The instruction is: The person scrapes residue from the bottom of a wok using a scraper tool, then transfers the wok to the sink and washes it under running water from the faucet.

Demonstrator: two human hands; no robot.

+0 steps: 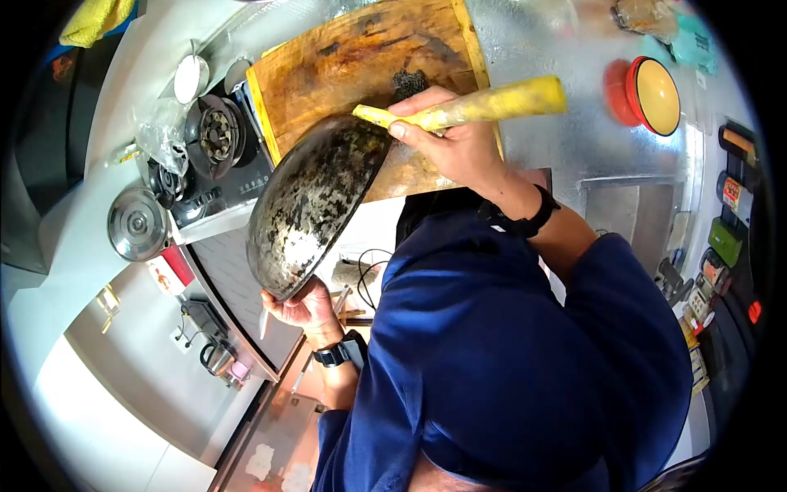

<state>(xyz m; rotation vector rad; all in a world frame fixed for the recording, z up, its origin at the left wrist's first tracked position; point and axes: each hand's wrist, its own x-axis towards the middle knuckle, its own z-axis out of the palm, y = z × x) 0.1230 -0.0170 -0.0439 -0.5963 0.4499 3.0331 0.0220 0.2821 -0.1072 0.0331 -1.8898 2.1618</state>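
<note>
A blackened wok (307,209) is tilted on its side over the left front of the wooden board, its scorched, patchy outside towards me. My right hand (455,139) is closed round the narrow part of a yellow handle (516,97), whose thin end meets the wok's upper side. At the lower end, my left hand (303,312) grips the rim with bent fingers. The wok's inside is turned away from view. A heap of dark, crumbly residue (410,84) lies on the board, just beyond my right fingers.
The worn cutting board (328,66) rests on a metal counter (549,156). A gas burner (217,135) and a pot lid (137,224) are at the left. Red-rimmed yellow bowls (657,96) stand at the right. Below the wok, a black cable (362,283) hangs.
</note>
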